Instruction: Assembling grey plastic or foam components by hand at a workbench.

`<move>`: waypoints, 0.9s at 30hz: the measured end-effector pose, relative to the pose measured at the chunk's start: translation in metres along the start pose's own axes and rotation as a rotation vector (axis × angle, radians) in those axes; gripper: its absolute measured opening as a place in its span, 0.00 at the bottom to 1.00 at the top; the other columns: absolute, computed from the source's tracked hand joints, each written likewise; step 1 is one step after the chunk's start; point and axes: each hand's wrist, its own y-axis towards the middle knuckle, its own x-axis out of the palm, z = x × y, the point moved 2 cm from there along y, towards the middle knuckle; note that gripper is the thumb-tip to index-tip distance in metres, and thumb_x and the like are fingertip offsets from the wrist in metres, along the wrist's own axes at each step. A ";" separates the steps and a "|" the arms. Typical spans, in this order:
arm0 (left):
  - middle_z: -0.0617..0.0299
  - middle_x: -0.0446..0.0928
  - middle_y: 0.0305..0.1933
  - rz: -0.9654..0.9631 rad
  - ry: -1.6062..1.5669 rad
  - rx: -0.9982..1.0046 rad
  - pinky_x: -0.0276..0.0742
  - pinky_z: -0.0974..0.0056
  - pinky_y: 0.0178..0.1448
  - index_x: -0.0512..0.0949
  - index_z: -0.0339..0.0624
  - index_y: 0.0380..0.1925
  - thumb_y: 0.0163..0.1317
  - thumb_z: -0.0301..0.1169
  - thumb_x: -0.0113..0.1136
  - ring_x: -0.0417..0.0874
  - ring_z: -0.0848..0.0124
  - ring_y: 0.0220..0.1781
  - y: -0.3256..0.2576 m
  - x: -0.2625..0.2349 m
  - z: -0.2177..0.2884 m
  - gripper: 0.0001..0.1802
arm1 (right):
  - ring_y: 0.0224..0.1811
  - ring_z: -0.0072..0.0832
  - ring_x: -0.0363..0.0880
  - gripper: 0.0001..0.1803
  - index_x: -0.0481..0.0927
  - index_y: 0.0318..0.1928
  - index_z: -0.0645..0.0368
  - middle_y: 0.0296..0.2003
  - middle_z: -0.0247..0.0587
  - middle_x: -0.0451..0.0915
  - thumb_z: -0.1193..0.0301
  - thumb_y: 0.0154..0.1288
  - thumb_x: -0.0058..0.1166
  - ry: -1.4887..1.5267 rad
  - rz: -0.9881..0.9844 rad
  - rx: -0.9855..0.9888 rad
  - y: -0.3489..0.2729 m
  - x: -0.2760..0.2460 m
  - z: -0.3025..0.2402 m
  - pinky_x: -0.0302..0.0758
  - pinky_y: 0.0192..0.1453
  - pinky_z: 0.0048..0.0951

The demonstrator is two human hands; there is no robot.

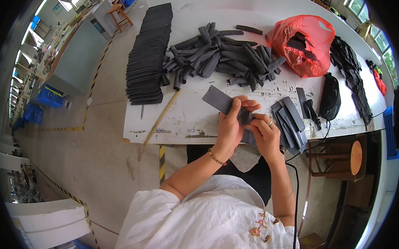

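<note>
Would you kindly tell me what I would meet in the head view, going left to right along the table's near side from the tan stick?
Tan stick → left hand → right hand → fanned dark strips → black pouch → crumpled black material.

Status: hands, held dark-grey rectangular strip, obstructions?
Left hand, right hand both on dark-grey rectangular strip. Free end points away, leftward. Fanned dark-grey flat pieces beside right hand, seemingly not blocking.
</note>
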 end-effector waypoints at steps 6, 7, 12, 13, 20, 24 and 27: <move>0.50 0.79 0.47 -0.003 0.016 -0.006 0.74 0.53 0.61 0.71 0.35 0.51 0.75 0.42 0.44 0.80 0.55 0.54 0.005 -0.004 0.002 0.20 | 0.36 0.30 0.78 0.07 0.79 0.34 0.63 0.40 0.41 0.78 0.78 0.55 0.65 0.176 -0.028 0.303 0.004 0.000 -0.010 0.75 0.41 0.27; 0.50 0.79 0.47 -0.007 0.015 -0.023 0.74 0.53 0.61 0.71 0.35 0.51 0.75 0.42 0.44 0.80 0.55 0.54 0.005 -0.004 0.002 0.20 | 0.36 0.30 0.78 0.07 0.79 0.34 0.63 0.40 0.41 0.78 0.78 0.55 0.65 0.169 -0.019 0.315 0.002 0.008 -0.008 0.75 0.41 0.27; 0.47 0.78 0.52 -0.114 0.068 0.093 0.63 0.48 0.72 0.71 0.37 0.50 0.74 0.42 0.43 0.74 0.52 0.62 0.013 0.000 0.013 0.19 | 0.40 0.19 0.73 0.05 0.79 0.32 0.64 0.42 0.33 0.74 0.77 0.61 0.62 0.704 0.347 0.606 -0.013 0.018 -0.001 0.72 0.45 0.21; 0.47 0.78 0.53 -0.154 0.064 0.071 0.62 0.47 0.73 0.72 0.37 0.49 0.74 0.42 0.44 0.74 0.51 0.63 0.011 0.001 0.012 0.19 | 0.40 0.19 0.73 0.04 0.79 0.32 0.64 0.42 0.33 0.74 0.78 0.61 0.62 0.761 0.379 0.605 -0.016 0.017 -0.002 0.72 0.45 0.20; 0.54 0.80 0.51 -0.243 0.099 0.049 0.59 0.44 0.74 0.73 0.41 0.47 0.74 0.43 0.44 0.69 0.50 0.68 0.012 -0.004 0.012 0.18 | 0.34 0.20 0.75 0.11 0.80 0.41 0.64 0.33 0.33 0.78 0.67 0.69 0.55 1.013 0.198 0.803 -0.004 0.008 0.007 0.72 0.41 0.23; 0.58 0.80 0.51 -0.202 -0.106 0.153 0.57 0.44 0.75 0.75 0.43 0.45 0.74 0.41 0.43 0.66 0.53 0.70 0.037 -0.024 0.043 0.16 | 0.31 0.18 0.73 0.08 0.79 0.34 0.61 0.28 0.31 0.77 0.70 0.68 0.55 0.916 0.525 0.683 -0.027 -0.011 0.045 0.70 0.40 0.21; 0.58 0.79 0.53 -0.268 -0.013 0.145 0.56 0.44 0.75 0.76 0.44 0.45 0.74 0.42 0.43 0.66 0.53 0.70 0.044 -0.022 0.043 0.16 | 0.33 0.18 0.74 0.08 0.78 0.37 0.62 0.29 0.30 0.77 0.69 0.69 0.55 0.829 0.378 0.647 -0.016 -0.013 0.027 0.70 0.42 0.20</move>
